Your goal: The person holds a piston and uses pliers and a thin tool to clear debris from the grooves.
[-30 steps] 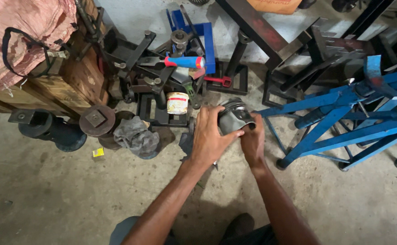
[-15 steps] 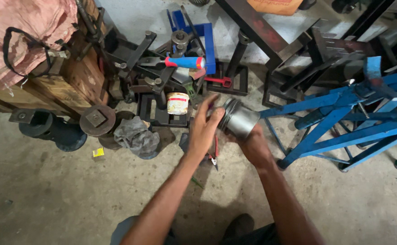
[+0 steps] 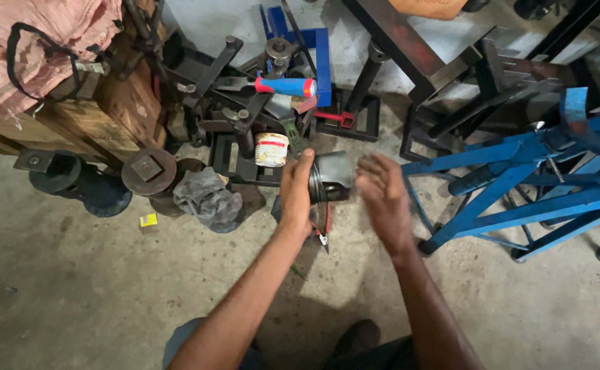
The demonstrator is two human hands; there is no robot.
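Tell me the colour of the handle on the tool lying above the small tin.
The handle is blue with red ends, seen in the head view, beyond the white tin.

Left hand (image 3: 296, 195) gripping, right hand (image 3: 382, 199) open

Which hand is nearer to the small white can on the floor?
Left. The left hand, gripping the metal cylinder, is just right of the white can; the right hand is open, beyond the cylinder.
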